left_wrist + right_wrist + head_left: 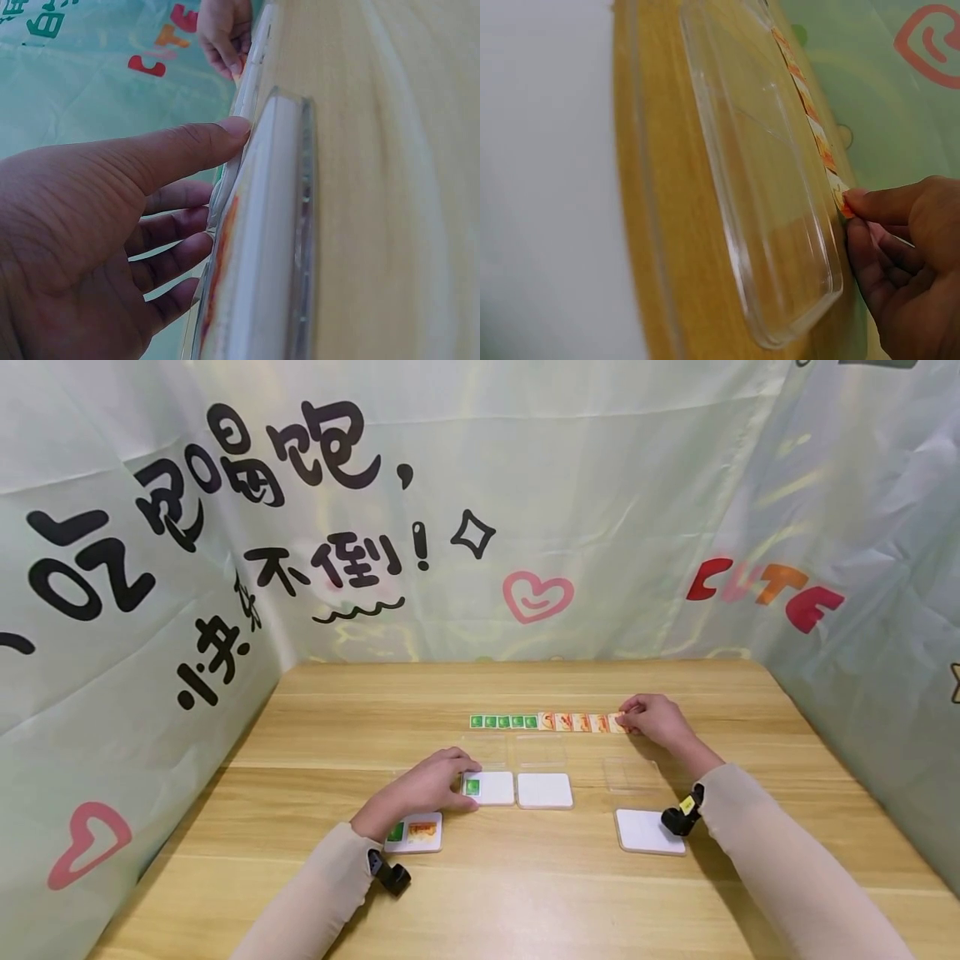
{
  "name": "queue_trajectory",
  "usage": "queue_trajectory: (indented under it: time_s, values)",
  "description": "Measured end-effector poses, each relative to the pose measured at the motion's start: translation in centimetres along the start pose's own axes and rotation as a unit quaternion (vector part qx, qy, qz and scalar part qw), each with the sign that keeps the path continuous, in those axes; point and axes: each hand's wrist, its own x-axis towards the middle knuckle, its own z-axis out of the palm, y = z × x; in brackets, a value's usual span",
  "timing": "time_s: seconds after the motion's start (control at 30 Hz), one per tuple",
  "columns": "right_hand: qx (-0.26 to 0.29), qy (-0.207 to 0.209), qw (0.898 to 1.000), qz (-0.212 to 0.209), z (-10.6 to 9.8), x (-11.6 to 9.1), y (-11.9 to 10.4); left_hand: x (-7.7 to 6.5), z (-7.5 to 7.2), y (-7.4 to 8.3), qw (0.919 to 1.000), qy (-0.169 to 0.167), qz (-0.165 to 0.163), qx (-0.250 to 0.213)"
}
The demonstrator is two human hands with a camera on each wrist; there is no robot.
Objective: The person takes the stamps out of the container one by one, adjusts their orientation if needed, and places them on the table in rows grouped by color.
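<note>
In the head view my left hand (427,783) spans the left end of a white card stack (495,788) that carries a small green picture piece (472,787). Its thumb is at the near edge, its fingers at the far edge. The left wrist view shows the thumb (187,150) against the case's edge. My right hand (658,722) pinches a small orange picture piece (843,202) between thumb and forefinger, at the right end of a row of orange pieces (581,722). Green pieces (504,722) make up the row's left part.
Left and nearer lies a white stack (422,832) with a green and an orange picture. Blank white stacks lie at middle (544,791) and right (645,832). Clear plastic lids (632,775) sit behind them. Printed cloth (480,460) walls the wooden table (525,893).
</note>
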Motion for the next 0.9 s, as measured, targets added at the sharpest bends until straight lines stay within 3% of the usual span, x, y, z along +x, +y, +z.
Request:
queue_trajectory:
  time_s: [0.63,0.9]
  values:
    - [-0.085,0.021,0.996,-0.024,0.31,-0.05,-0.09,-0.12,-0.13,0.06,0.9998,0.009,0.017,0.006]
    - [-0.059,0.017,0.998,-0.01,0.27,-0.37,-0.07,-0.13,-0.06,0.1,0.9999,0.007,0.013,0.006]
